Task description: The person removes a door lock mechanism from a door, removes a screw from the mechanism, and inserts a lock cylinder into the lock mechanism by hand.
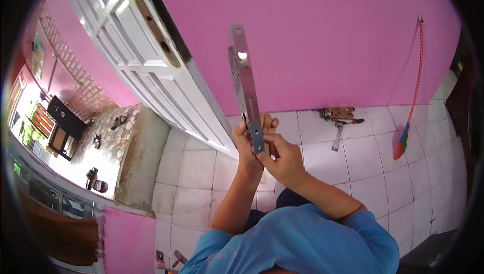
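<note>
A long metal mortise lock (247,82) stands nearly upright in front of me, its narrow faceplate turned toward me. My left hand (246,148) is closed around its lower end, with the thumb along the left side. On the right, my right hand (286,159) pinches the bottom of the faceplate near a screw hole; its fingertips are partly hidden. Left of the lock is a white panelled door (143,67), standing open. A brownish rounded strip (157,32) with holes is on the door face, beside a dark slot (171,22) at its edge.
Several tools (340,114) lie on the tiled floor against the pink wall (322,42), with a scraper-like tool (336,140) nearby. A red-striped duster (416,82) hangs at the right. Beyond the door are a raised ledge (136,158), sandals (96,180) and a chair (63,128).
</note>
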Demonstrator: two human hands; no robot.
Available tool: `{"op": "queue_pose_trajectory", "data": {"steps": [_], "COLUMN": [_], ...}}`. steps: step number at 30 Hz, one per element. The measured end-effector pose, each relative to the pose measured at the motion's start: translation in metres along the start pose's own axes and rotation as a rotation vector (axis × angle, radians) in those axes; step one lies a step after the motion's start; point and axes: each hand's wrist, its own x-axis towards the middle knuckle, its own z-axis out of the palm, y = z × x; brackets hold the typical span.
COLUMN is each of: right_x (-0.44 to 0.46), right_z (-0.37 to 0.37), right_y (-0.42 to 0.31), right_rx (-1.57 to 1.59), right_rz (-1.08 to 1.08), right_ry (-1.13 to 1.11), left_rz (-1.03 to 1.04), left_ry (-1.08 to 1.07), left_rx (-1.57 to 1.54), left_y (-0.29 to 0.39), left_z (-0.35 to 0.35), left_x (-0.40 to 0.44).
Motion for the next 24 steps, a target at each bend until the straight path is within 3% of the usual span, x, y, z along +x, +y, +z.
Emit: {"op": "queue_pose_trajectory", "data": {"steps": [4, 8, 11, 13, 20, 24], "right_x": [0.003, 0.008, 0.017, 0.022, 0.025, 0.028], "right_z": [0.011, 0.025, 0.025, 0.025, 0.035, 0.021], "right_y": [-0.005, 0.002, 0.003, -0.001, 0.01, 0.011], "right_rx": [0.006, -0.045, -0.111, -0.235, -0.262, -0.067], "right_rz": [0.13, 0.047, -0.028, 0.047, 0.1, 0.149], "right_ry": [0.02, 0.076, 0.022, -0.097, -0.1, -0.155], "left_rz": [0.028, 0.046, 0.033, 0.045, 0.081, 0.094], "left_ry": [0.17, 0.112, 0.22, 0.203, 0.128, 0.077], "left_rx": [0.057, 0.089, 0.05, 0.061, 0.057, 0.056], "left_y": [0.011, 0.014, 0.015, 0.015, 0.014, 0.016], "left_z": [0.02, 0.002, -0.001, -0.009, -0.019, -0.017], "left_x": [-0.005, 0.0, 0.002, 0.004, 0.011, 0.012]}}
